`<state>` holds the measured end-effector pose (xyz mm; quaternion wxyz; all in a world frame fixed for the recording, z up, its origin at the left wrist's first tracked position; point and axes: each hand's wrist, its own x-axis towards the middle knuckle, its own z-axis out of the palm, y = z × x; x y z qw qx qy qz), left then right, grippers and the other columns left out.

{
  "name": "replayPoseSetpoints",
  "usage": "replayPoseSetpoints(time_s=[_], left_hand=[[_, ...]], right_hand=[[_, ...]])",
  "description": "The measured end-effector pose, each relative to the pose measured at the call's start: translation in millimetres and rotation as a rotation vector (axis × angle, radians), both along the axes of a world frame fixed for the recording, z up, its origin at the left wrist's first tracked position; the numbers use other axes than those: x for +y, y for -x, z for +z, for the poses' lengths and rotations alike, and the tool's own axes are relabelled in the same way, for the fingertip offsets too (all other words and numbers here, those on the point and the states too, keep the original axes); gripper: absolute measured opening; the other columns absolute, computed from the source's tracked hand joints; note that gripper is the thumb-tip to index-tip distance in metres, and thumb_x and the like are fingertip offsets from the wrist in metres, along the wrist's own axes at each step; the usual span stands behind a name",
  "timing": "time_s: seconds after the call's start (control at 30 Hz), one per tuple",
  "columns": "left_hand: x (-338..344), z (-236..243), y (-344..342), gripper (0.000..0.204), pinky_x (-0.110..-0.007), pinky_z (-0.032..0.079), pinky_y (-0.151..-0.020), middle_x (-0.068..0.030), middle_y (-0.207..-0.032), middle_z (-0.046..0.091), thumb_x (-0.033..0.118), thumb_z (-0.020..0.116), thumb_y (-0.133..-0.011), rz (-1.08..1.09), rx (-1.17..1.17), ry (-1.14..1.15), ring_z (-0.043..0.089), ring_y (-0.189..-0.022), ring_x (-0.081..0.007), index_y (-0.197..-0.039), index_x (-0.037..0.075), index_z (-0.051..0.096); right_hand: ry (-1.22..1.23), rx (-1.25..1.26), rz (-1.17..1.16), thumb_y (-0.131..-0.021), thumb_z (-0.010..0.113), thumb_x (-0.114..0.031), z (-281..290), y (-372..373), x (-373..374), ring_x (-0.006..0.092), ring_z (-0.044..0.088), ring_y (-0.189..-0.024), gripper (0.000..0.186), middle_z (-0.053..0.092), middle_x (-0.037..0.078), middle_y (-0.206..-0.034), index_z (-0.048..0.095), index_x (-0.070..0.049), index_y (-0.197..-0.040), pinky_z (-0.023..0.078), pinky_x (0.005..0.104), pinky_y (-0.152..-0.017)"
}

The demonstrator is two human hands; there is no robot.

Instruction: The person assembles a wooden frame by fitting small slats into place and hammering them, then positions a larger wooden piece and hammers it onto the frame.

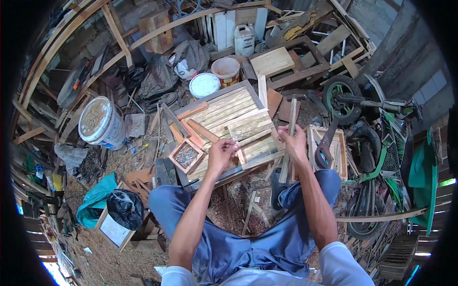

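Note:
My right hand (293, 142) is closed around a long, narrow wooden strip (285, 167), held nearly upright beside the right edge of a low slatted wooden worktable (234, 105). Over the table's near part, my left hand (222, 155) has its thumb and fingers pressed together; whatever they pinch is too small to tell. By the left fingers lies a short pale wood piece (241, 155). Just beyond that hand a reddish-brown wooden piece (202, 130) slants across the slats. A small square wooden box (187, 156) with small metal bits sits to its left. Pale boards (249, 125) lie between my hands.
A wooden crate (344, 152) with a dark curved-handled tool (326, 145) stands right of my knee. Farther right is a green motorbike (381, 143). Buckets (204, 86) stand behind the table, and a large white bucket (100, 123) at left. Wood scraps and shavings litter the floor.

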<state>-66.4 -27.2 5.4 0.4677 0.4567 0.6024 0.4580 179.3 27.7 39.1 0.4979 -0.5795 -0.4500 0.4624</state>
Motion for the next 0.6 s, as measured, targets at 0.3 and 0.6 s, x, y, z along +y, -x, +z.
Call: replayPoseSetpoints(time_s=[0.3, 0.6], left_hand=[[4, 7, -5, 0.013, -0.022, 0.053, -0.060, -0.0065, -0.079, 0.070, 0.002, 0.067, -0.088, 0.100, -0.151, 0.077, 0.063, -0.066, -0.0088, -0.099, -0.004, 0.069], [-1, 1, -22, 0.019, -0.027, 0.055, -0.067, -0.0103, -0.080, 0.070, 0.003, 0.071, -0.083, 0.213, 0.226, -0.096, 0.066, -0.071, -0.0146, -0.099, -0.005, 0.065]], right_hand=[[0.032, -0.307, -0.009, -0.080, 0.071, -0.008, 6, -7, -5, 0.0217, 0.068, -0.089, 0.022, 0.073, 0.012, -0.099, 0.064, 0.000, -0.099, 0.051, 0.0347, -0.085], [0.037, -0.293, 0.013, -0.080, 0.072, -0.012, 1, 6, -4, 0.0204, 0.069, -0.089, 0.025, 0.072, 0.012, -0.098, 0.065, -0.002, -0.101, 0.051, 0.0336, -0.084]])
